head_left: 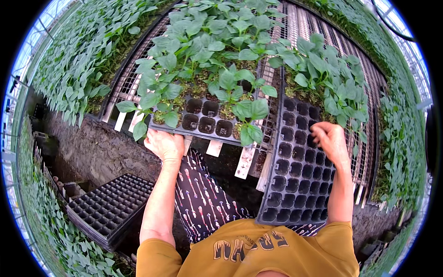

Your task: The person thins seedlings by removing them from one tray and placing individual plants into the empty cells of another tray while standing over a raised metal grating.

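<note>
My left hand (165, 144) grips the front left edge of a black plastic seedling tray (195, 133) on the bench. Leafy green seedlings (207, 45) fill most of that tray, with several bare cells at its front. My right hand (325, 138) hovers over a second plug tray (294, 169), its fingers curled at the edge of the plants; whether they pinch anything is not visible. The near part of this second tray has bare cells and juts over the bench edge towards my body. Seedlings (325, 69) stand in its far part and along its right side.
Slatted bench with plastic mesh (301, 20) lies beneath the trays, its white slat ends (245, 166) sticking out in front. A stack of black plug trays (114, 204) stands low at the left. Dense seedlings (86, 52) border both sides. Dark ground (100, 145) shows below the bench.
</note>
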`<state>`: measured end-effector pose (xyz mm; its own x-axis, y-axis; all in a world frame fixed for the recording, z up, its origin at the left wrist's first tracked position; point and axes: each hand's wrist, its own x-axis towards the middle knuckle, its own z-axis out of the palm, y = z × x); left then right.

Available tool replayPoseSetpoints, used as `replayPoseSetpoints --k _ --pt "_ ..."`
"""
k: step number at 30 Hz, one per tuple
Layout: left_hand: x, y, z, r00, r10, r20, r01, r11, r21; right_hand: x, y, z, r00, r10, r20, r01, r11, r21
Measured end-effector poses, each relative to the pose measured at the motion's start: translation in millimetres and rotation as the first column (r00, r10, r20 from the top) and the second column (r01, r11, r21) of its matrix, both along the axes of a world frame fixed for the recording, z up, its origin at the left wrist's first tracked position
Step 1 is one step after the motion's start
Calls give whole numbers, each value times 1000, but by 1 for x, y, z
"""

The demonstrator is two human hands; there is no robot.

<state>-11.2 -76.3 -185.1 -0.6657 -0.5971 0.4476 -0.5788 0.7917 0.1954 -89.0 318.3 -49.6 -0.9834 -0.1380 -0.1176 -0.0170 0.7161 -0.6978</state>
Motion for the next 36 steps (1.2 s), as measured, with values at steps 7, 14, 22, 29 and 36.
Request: replayPoseSetpoints --k 7,14,22,29,36 --pt "2 6 7 999 -35 -25 37 994 104 -61 -97 -13 933 316 -172 -323 946 -14" --pt "-1 8 6 997 -56 -59 63 991 122 -106 -132 -79 997 55 53 -41 971 -234" --pt "3 4 7 997 -25 -75 33 994 108 -65 -148 -21 961 223 -163 -161 933 322" --pt "1 6 6 995 -27 -92 39 992 123 -5 -179 72 906 292 -306 -423 597 -681" --pt "-2 7 8 994 -27 -110 34 997 64 -65 -265 -13 803 581 -133 -532 799 281"
